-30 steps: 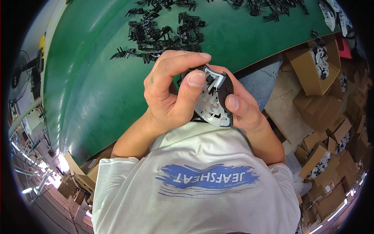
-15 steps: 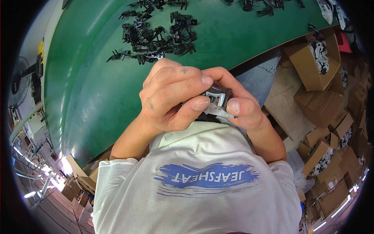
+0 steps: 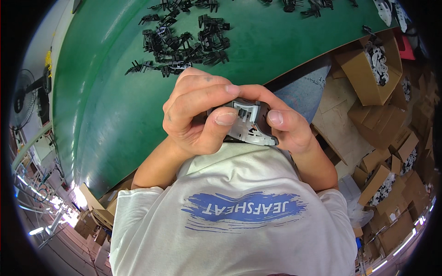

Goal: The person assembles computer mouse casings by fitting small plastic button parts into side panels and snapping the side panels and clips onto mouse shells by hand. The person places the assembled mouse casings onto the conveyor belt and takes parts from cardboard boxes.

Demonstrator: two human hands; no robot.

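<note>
Between my hands, close in front of my shirt, is a small black and light-grey plastic part (image 3: 250, 123) with a hollow, ribbed inside facing up. My left hand (image 3: 195, 112) is closed on its left side, the thumb pressed on the near face and the fingers curled over the top. On the right side my right hand (image 3: 287, 124) pinches it between thumb and forefinger. Its far underside is hidden by my fingers. Just beyond my left hand, a heap of black plastic clips (image 3: 184, 43) lies on the green table (image 3: 101, 92).
More black clips (image 3: 313, 7) lie at the table's far edge, with white parts (image 3: 384, 11) at the far right corner. An open cardboard box (image 3: 368, 69) of grey-white parts stands right of the table, among several other boxes (image 3: 380, 186). A fan (image 3: 27, 94) stands at the left.
The part's hollow inside now shows more fully between my thumbs. My left thumb has shifted slightly left and up, uncovering more of it. Both hands keep their grip.
</note>
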